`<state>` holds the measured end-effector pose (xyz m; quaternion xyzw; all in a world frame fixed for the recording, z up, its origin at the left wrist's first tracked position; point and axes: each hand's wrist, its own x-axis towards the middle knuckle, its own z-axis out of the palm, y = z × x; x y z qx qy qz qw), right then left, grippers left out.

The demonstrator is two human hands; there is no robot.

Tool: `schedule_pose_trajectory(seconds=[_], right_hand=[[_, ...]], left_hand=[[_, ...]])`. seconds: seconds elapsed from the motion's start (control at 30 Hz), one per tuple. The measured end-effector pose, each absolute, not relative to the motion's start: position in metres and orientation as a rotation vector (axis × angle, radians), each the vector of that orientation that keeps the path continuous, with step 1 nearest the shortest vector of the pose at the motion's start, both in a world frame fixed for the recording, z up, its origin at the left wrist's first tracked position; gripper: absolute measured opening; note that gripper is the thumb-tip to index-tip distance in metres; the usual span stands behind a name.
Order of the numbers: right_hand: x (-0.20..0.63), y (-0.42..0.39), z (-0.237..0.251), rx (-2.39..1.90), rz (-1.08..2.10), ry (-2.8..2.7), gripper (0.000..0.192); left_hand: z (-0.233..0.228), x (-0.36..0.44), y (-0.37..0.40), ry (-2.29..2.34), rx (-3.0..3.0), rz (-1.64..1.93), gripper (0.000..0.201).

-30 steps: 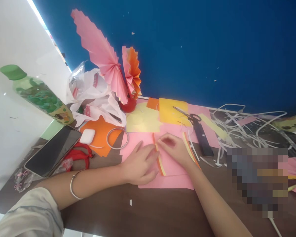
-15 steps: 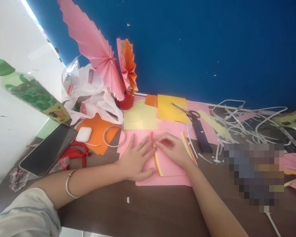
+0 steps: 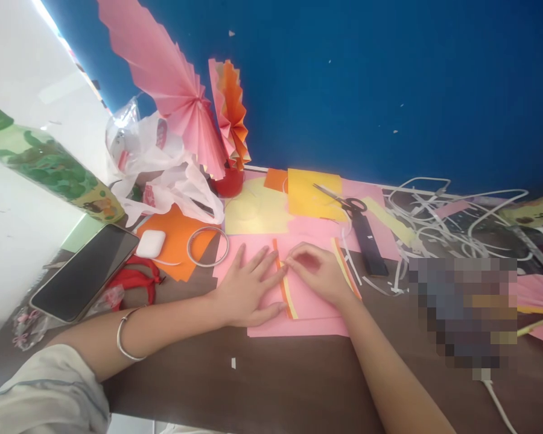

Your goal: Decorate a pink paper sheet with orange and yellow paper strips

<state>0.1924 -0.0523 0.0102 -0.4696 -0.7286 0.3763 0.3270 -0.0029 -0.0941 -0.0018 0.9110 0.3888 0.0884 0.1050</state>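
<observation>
My left hand (image 3: 248, 289) lies flat on stacked pink paper (image 3: 312, 307), fingers spread, fingertips reaching a narrow orange-and-yellow edged strip (image 3: 288, 295). Beside it my right hand (image 3: 319, 271) is closed in a pinch, thumb and index finger meeting at that strip. Whatever sits between those fingertips is too small to make out. A second orange, yellow and white edge (image 3: 344, 262) runs along the paper's right side, partly under my right wrist. Black-handled scissors (image 3: 355, 206) rest behind, on yellow paper (image 3: 310, 187).
On the left are a phone (image 3: 85, 271), a white earbud case (image 3: 151, 244), a metal ring (image 3: 208, 246), a green-capped bottle (image 3: 49, 163) and a plastic bag (image 3: 176, 193). Pleated pink paper (image 3: 176, 96) stands behind. White cables (image 3: 447, 217) tangle at the right, near a blurred device (image 3: 461, 313).
The whole view has shifted slightly, so things appear a little further left and up. Both hands keep nearly the same pose on the paper.
</observation>
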Motion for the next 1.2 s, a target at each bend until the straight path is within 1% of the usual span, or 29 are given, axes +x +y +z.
schedule_pose_trajectory(seconds=[0.2, 0.53, 0.87, 1.07, 1.2], right_hand=[[0.182, -0.048, 0.011, -1.319, 0.856, -1.856, 0.011], [0.173, -0.040, -0.003, -1.405, 0.718, -1.906, 0.007], [0.172, -0.041, -0.006, -1.398, 0.646, -1.934, 0.008], [0.171, -0.040, -0.006, -1.379, 0.656, -1.942, 0.007], [0.171, -0.040, -0.006, -1.390, 0.678, -1.916, 0.007]], left_hand=[[-0.003, -0.003, -0.094, 1.149, 2.691, 0.281, 0.064], [-0.003, -0.002, -0.093, 1.144, 2.690, 0.243, 0.065], [-0.003, -0.003, -0.094, 1.143, 2.687, 0.254, 0.064], [-0.005, -0.003, -0.094, 1.141, 2.689, 0.317, 0.065], [-0.003, -0.003, -0.093, 1.093, 2.686, 0.291, 0.068]])
